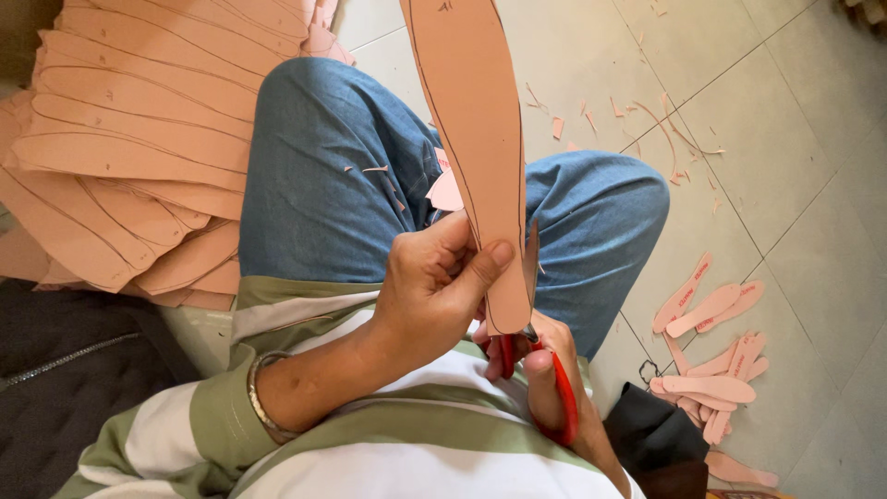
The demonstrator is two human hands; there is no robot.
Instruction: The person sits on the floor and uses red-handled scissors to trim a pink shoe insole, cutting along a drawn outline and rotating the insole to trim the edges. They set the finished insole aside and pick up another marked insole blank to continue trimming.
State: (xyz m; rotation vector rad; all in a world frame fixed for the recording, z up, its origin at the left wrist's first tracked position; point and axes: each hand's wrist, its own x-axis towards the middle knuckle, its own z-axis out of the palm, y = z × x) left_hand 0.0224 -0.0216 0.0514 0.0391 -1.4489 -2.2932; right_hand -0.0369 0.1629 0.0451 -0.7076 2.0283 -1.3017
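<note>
Pink insole sheet, red-handled scissors

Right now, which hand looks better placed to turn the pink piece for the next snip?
Probably the left hand: its fingers already pinch the pink insole-shaped piece near its lower end. The right hand is busy gripping the red-handled scissors.

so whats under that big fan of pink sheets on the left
The stack of pink sheets hides nearly all of what it lies on. At its right edge it overlaps the blue-jeaned knee; below it a dark bag shows. The rest is covered.
</note>
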